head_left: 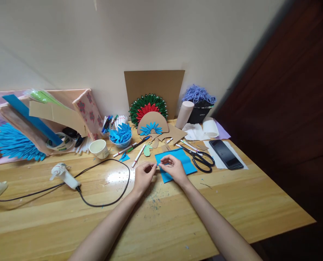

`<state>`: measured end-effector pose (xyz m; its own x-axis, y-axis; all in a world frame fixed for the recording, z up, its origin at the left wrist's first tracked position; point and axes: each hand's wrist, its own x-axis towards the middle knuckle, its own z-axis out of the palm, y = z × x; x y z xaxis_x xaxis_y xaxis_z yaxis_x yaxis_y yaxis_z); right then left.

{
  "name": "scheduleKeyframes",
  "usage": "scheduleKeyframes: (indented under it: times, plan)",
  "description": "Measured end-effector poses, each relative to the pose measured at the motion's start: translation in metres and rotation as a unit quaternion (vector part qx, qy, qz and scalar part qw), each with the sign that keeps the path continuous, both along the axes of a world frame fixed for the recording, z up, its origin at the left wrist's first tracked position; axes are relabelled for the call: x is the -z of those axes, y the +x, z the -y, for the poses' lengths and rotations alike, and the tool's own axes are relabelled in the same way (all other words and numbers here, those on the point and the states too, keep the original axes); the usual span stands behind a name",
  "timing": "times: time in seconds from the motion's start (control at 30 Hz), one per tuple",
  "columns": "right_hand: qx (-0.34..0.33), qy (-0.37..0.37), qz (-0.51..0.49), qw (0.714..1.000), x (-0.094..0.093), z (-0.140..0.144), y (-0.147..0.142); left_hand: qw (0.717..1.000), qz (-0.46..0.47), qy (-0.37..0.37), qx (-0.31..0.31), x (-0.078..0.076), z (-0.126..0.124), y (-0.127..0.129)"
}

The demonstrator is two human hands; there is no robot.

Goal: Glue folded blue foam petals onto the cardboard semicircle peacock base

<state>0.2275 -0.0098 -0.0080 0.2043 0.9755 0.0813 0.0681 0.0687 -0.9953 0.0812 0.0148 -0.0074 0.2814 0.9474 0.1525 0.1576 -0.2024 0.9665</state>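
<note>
My left hand [145, 176] is closed in a pinch, its fingertips meeting those of my right hand [174, 169], which is also pinched. Whatever is between the fingertips is too small to make out; a trace of blue shows there. Under my right hand lies a blue fabric-like sheet [187, 161]. Black-handled scissors [203, 159] rest against the sheet's right side. Just beyond my hands are a green pear-shaped cutout [147, 150] and a white marker [138, 156]. A cardboard semicircle [153, 117] with blue petals stands behind them.
To the left, a glue gun [66, 176] lies with its looped black cord [104, 205]. Behind are a paper cup [99, 149] and a bowl of blue pieces [120, 136]. A phone [226, 154] lies right, near a pink cylinder [185, 114]. A cardboard panel [154, 83] leans on the wall.
</note>
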Motion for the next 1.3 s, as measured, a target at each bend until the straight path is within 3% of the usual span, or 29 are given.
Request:
scheduleKeyframes:
  times: [0.53, 0.83, 1.3]
  plan:
    - [0.011, -0.02, -0.01, 1.0, 0.002, -0.002, 0.001, 1.0, 0.001, 0.007, -0.002, 0.003, 0.0, 0.0]
    - [0.012, -0.054, -0.086, 0.995, 0.012, -0.004, -0.001, 1.0, -0.005, 0.004, 0.002, 0.008, 0.0, 0.0]
    - [-0.001, -0.033, -0.037, 0.999, 0.009, -0.005, 0.002, 0.999, -0.011, -0.028, 0.031, 0.006, 0.002, -0.001]
